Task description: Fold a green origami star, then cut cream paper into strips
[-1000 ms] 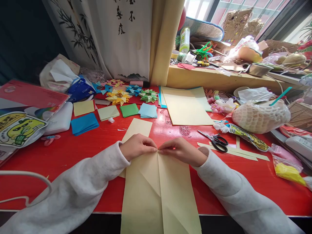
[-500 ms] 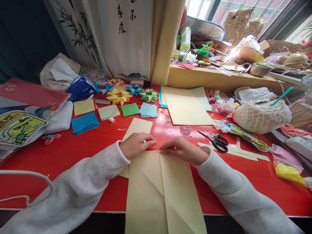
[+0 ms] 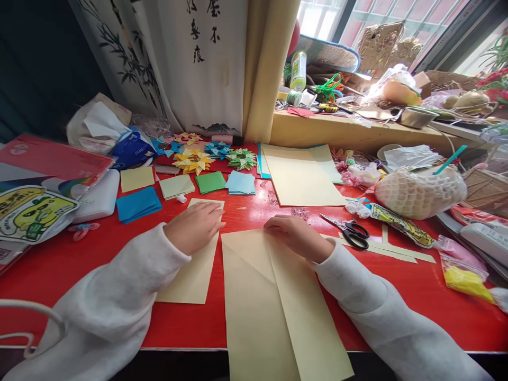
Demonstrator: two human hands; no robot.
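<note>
My left hand [image 3: 196, 226] lies with fingers stretched out over a cream strip of paper [image 3: 198, 280] on the table. My right hand [image 3: 294, 235] has its fingers closed at the top edge of cream paper [image 3: 257, 307], which lies in two overlapping lengths and hangs over the table's front edge. Diagonal creases mark its surface. Whether these lengths are one folded sheet or two pieces I cannot tell. The thumb of the right hand is mostly hidden. Black-handled scissors [image 3: 356, 234] rest on the table, right of this hand, beside narrow cream offcuts [image 3: 397, 251].
Large cream sheets [image 3: 305, 177] lie at the back of the red table [image 3: 186, 328]. Small paper stacks, blue [image 3: 138, 205] and green [image 3: 215, 182] among them, and folded paper stars [image 3: 192, 160] are at back left. A net-covered bundle [image 3: 420, 190] stands right; a white cable [image 3: 35, 304] loops left.
My left hand has moved left, off the large cream paper and onto the strip, which has shifted left too. The large paper has swung slightly right under my right hand.
</note>
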